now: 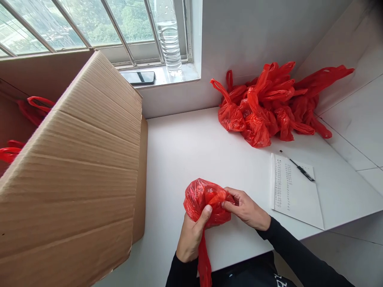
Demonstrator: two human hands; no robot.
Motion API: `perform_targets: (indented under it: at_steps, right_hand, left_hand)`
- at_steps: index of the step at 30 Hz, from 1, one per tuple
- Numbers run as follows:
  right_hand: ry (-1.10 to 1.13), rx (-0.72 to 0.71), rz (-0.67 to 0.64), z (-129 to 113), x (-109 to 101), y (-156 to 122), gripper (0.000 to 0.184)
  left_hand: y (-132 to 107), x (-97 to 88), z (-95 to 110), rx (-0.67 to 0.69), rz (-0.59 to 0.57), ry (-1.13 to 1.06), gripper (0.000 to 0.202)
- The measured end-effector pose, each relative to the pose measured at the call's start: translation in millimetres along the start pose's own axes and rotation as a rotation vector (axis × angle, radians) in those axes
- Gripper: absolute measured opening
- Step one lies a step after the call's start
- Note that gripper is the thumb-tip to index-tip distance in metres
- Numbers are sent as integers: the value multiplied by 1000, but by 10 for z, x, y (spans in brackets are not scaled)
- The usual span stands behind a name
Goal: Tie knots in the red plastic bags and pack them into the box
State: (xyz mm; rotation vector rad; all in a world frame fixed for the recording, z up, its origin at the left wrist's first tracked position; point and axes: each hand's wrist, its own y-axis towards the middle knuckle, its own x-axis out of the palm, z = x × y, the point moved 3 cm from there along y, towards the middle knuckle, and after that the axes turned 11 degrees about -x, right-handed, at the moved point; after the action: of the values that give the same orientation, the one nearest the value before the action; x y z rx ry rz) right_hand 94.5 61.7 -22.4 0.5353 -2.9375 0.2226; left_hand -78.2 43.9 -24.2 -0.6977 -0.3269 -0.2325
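Note:
A bunched red plastic bag (197, 195) is between my two hands above the front part of the white table. My left hand (193, 235) supports it from the left and below, the thumb pressed on its front. A long twisted strip of the bag hangs down past my left wrist. My right hand (247, 207) pinches the bag's right side between thumb and fingers. Something rounded bulges inside the bag, but the plastic hides what it is.
On the left stands a large cardboard box (98, 167) with red bags inside. Several knotted red bags (263, 107) are heaped at the back right. A notebook (295, 199) with a pen (305, 172) lies at right. A phone (139, 78) and water bottle (170, 46) occupy the windowsill.

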Motion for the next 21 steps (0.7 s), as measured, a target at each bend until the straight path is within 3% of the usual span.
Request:
perform_targets:
  at_steps: [9,12,17,21]
  right_hand:
    - [34,52,-96,-29,5,-72,29]
    - [43,37,-56,2,0,-62,24]
    - [52,32,1,-6,5,-48,19]
    - [67,34,-47,-11,31,-54,30]
  left_hand:
    - [-16,-86,10,12,199,-108,34]
    - [-31,-71,5,-17,181,-116,31]
    - [-22,-26,-20,-65,51,-119,32]
    - [-14,-44,-23,-58,95,-131,34]
